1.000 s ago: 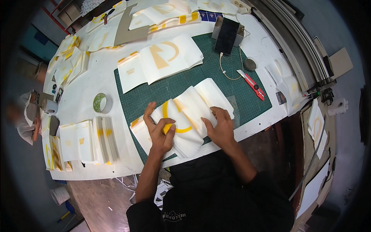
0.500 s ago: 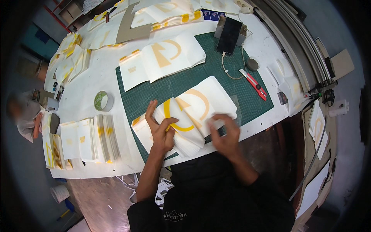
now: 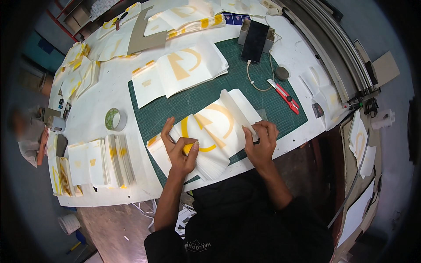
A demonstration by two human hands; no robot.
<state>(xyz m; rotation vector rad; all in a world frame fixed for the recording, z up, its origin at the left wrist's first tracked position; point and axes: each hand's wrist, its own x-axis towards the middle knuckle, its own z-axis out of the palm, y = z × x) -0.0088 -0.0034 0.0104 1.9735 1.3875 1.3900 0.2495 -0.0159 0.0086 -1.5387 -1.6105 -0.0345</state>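
Before me a stack of white printed paper sheets with pale orange shapes lies across the green cutting mat. My left hand grips a folded-over sheet with a bold yellow curve, thumb and finger pinched on it, other fingers stretched up. At the stack's right part, the fingers of my right hand are closed on the edge of the top sheet, which stands up in a raised fold. Under my left hand, the fanned lower edges of several sheets show.
Behind lies a second printed stack. To the right are a red utility knife, a small round tin and a phone with a cable. A tape roll and folded booklets stand left; another person is beyond.
My right hand, blurred before, has come to rest at the stack's right part with its fingers on the sheet edge, now raised. The left hand keeps its grip.
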